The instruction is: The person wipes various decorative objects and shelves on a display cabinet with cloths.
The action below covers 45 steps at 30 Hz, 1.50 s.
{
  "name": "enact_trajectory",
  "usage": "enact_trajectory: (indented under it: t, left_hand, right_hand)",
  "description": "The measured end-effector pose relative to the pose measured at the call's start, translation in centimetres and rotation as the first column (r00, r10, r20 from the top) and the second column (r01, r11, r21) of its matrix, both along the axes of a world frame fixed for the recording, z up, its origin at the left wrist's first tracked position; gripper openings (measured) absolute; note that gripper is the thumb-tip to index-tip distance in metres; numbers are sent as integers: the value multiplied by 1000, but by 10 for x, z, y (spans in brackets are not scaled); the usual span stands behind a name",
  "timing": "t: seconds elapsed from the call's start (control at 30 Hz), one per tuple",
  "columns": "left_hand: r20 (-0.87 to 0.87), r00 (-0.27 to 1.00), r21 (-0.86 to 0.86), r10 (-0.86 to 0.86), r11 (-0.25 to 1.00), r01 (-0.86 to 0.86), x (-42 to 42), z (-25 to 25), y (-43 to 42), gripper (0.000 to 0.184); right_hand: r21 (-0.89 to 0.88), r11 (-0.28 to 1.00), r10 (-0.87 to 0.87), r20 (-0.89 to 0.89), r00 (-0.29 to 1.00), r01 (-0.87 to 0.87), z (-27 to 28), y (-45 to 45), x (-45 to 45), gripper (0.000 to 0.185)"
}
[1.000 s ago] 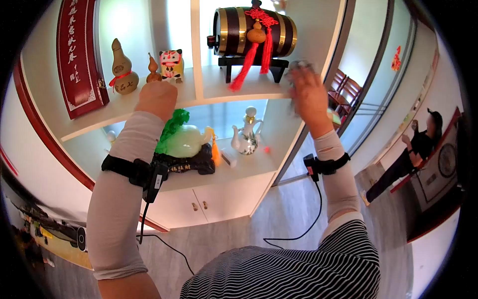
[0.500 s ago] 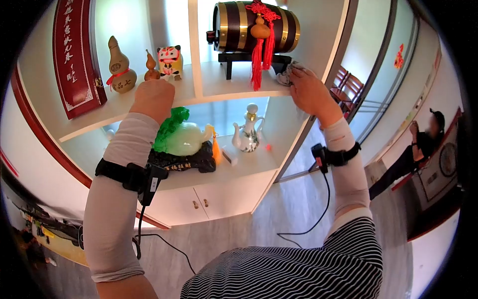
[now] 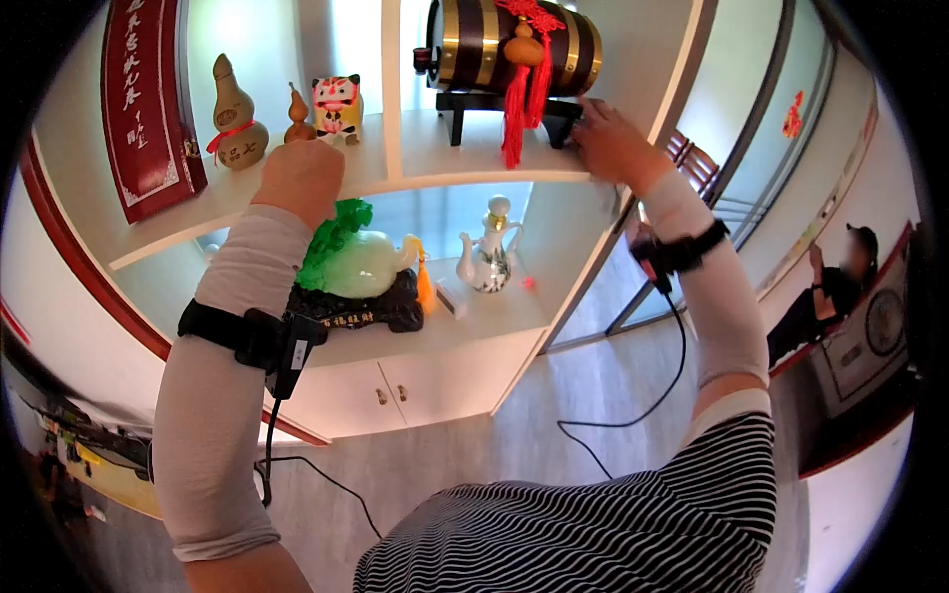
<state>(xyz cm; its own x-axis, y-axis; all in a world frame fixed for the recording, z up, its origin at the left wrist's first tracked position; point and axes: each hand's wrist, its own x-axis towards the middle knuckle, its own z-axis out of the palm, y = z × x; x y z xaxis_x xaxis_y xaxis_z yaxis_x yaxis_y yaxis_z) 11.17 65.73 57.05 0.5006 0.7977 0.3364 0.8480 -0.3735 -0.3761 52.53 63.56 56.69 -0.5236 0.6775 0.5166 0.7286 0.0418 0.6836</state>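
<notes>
My left hand (image 3: 301, 178) is closed at the front edge of the upper shelf (image 3: 435, 176), just before a small gourd (image 3: 300, 117) and a painted cat figurine (image 3: 338, 107). Its fingertips are hidden from me. At the shelf's right end, my right hand (image 3: 621, 146) is beside the black stand (image 3: 563, 121) of a wooden barrel (image 3: 494, 49). It is slightly blurred, with a grey cloth beneath it mostly covered by the palm. Red tassels (image 3: 516, 114) and a gourd ornament (image 3: 524, 49) hang over the barrel's front.
A large gourd (image 3: 237, 124) and a red box (image 3: 148, 109) stand on the left. Below are a green-and-white cabbage carving (image 3: 361, 265) and a white ewer (image 3: 489, 252). Cables (image 3: 633, 423) trail from my wrist straps. A person (image 3: 840, 287) is at the far right.
My right hand has shifted along the shelf with the cloth, closer to the barrel stand, and the cloth shows less. My left hand stays at the shelf edge. The view has tilted slightly.
</notes>
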Motion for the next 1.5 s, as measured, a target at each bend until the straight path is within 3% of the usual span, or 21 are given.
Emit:
enact_trajectory:
  t: [0.03,0.1,0.3,0.5,0.63,0.7,0.8,0.9,1.03,1.1,1.2,1.33,1.4,1.5]
  left_hand:
    - [3,1000,-12,-16,1000,16,-2,1,1,37]
    - [26,999,10,-24,1000,23,-5,-2,5,38]
    - [4,999,42,-33,999,33,-2,-3,-1,38]
    - [2,998,62,-57,996,57,-2,-2,-4,35]
    - [-1,997,107,-80,991,79,-5,-7,2,34]
    - [7,996,97,-90,991,89,-5,-5,-1,34]
    - [25,994,84,-104,991,101,-5,-5,0,33]
    - [35,995,84,-98,992,95,-4,-7,1,32]
    - [38,995,85,-91,993,88,-5,-8,3,33]
    - [57,994,74,-91,994,87,-6,-7,4,33]
    - [71,992,81,-105,992,99,-7,-8,8,33]
    - [46,996,46,-78,996,75,-6,-5,4,33]
    - [54,996,66,-77,995,73,-7,-9,6,33]
    - [54,997,71,-58,996,54,-9,-8,7,33]
  right_hand:
    - [2,1000,5,9,1000,-5,-1,-9,-2,31]
    - [-182,956,-250,-95,964,230,8,-46,-26,41]
    - [-327,940,-148,-118,982,102,7,-43,-7,45]
    - [-335,940,-74,-19,997,64,10,-12,4,43]
    - [-272,953,-123,45,991,131,11,-1,-3,41]
    - [-441,865,-213,109,971,240,20,4,-9,41]
    - [-454,880,-110,99,989,143,27,4,-13,40]
    - [-378,900,-187,116,976,217,18,22,-3,36]
    - [-352,916,-151,141,978,193,19,26,1,34]
    - [-443,885,-159,-2,987,141,29,8,-15,32]
    - [-438,898,-50,3,999,47,31,-3,-17,30]
    - [-531,838,-137,21,990,127,31,-11,-21,31]
    - [-553,831,-173,-147,974,64,28,-17,-21,38]
    - [-482,876,-145,-241,960,11,15,-24,-11,41]
